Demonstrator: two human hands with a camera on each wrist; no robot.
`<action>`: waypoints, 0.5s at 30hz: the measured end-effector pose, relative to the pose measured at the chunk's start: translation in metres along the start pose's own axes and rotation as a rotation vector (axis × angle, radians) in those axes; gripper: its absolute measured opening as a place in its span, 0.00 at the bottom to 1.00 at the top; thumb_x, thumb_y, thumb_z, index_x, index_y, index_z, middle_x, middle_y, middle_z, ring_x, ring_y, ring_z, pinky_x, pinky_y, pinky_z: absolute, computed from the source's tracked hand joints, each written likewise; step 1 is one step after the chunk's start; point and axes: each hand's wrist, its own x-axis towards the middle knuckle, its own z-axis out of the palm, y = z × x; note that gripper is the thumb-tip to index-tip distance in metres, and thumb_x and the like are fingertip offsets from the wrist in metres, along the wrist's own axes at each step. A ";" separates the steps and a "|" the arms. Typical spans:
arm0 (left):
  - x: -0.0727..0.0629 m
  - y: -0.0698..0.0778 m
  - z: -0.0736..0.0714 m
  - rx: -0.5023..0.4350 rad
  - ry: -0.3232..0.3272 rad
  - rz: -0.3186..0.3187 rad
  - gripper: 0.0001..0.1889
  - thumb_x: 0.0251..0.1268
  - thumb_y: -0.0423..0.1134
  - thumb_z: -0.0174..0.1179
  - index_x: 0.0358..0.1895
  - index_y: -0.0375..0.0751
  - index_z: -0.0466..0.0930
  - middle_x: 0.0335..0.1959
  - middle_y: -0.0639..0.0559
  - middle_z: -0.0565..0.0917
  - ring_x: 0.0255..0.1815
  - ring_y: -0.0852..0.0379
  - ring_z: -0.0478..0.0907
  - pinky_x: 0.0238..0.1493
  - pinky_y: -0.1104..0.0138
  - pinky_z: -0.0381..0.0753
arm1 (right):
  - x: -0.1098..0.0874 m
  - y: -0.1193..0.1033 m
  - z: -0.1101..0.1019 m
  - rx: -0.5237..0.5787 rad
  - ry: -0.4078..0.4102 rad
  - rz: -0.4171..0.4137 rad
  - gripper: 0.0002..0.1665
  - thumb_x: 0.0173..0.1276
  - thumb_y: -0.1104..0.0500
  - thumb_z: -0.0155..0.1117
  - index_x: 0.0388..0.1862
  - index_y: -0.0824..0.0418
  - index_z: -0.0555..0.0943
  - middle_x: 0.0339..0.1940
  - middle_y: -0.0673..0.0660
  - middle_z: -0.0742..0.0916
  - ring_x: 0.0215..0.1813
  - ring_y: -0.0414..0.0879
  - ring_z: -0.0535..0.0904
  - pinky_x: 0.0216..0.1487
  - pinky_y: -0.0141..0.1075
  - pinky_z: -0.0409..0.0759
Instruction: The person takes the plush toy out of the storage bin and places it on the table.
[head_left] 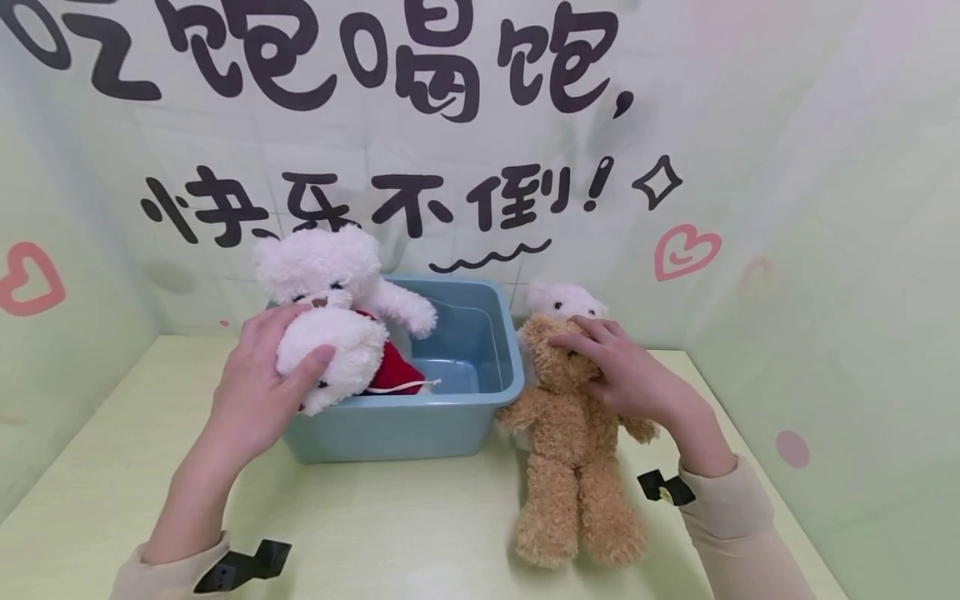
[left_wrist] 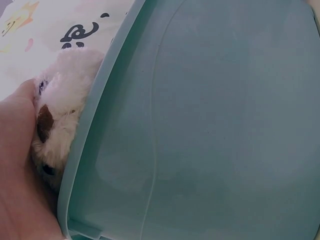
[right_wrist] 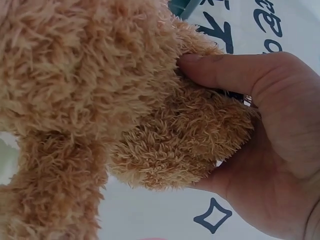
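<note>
In the head view, my left hand (head_left: 258, 387) holds a white plush toy (head_left: 337, 354) by its head, fingers and thumb spread round it. That head leans over the front left rim of a blue plastic bin (head_left: 390, 429). Red cloth (head_left: 393, 371) with a white cord shows beside it. Behind it, a larger white teddy bear (head_left: 318, 262) sits in the bin, one arm stretched right. My right hand (head_left: 630, 367) grips a brown teddy bear (head_left: 573, 425) by the head, right of the bin. The right wrist view shows the thumb pressed into its curly fur.
Another white plush toy (head_left: 566, 300) is mostly hidden behind the brown bear, near the back wall. The bin stands on a pale table (head_left: 442, 525). Light-coloured walls with printed writing enclose the back and both sides.
</note>
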 end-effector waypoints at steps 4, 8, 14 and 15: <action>0.000 0.000 -0.001 0.005 0.002 0.000 0.33 0.76 0.53 0.58 0.77 0.44 0.63 0.74 0.33 0.61 0.67 0.24 0.62 0.51 0.28 0.63 | -0.002 -0.002 0.001 0.014 -0.014 0.012 0.41 0.58 0.77 0.65 0.71 0.57 0.75 0.74 0.71 0.70 0.70 0.71 0.66 0.62 0.63 0.73; 0.001 -0.001 -0.001 -0.002 -0.001 -0.003 0.33 0.76 0.53 0.58 0.77 0.43 0.63 0.74 0.32 0.60 0.67 0.23 0.61 0.51 0.28 0.62 | -0.001 0.000 0.006 0.038 -0.049 0.025 0.39 0.59 0.73 0.68 0.71 0.57 0.75 0.75 0.70 0.70 0.70 0.72 0.66 0.65 0.64 0.69; 0.000 -0.001 -0.001 -0.004 -0.005 -0.006 0.33 0.76 0.53 0.58 0.77 0.43 0.63 0.74 0.32 0.60 0.67 0.24 0.61 0.51 0.28 0.63 | -0.001 0.006 0.014 0.014 -0.065 0.021 0.42 0.56 0.71 0.68 0.73 0.61 0.73 0.75 0.74 0.68 0.75 0.74 0.61 0.69 0.67 0.63; 0.000 -0.001 -0.001 -0.002 -0.004 -0.007 0.33 0.76 0.53 0.58 0.77 0.43 0.63 0.74 0.32 0.60 0.67 0.24 0.61 0.51 0.28 0.63 | -0.001 0.006 0.014 0.014 -0.064 0.019 0.41 0.56 0.71 0.67 0.72 0.61 0.74 0.75 0.74 0.68 0.75 0.74 0.61 0.69 0.67 0.63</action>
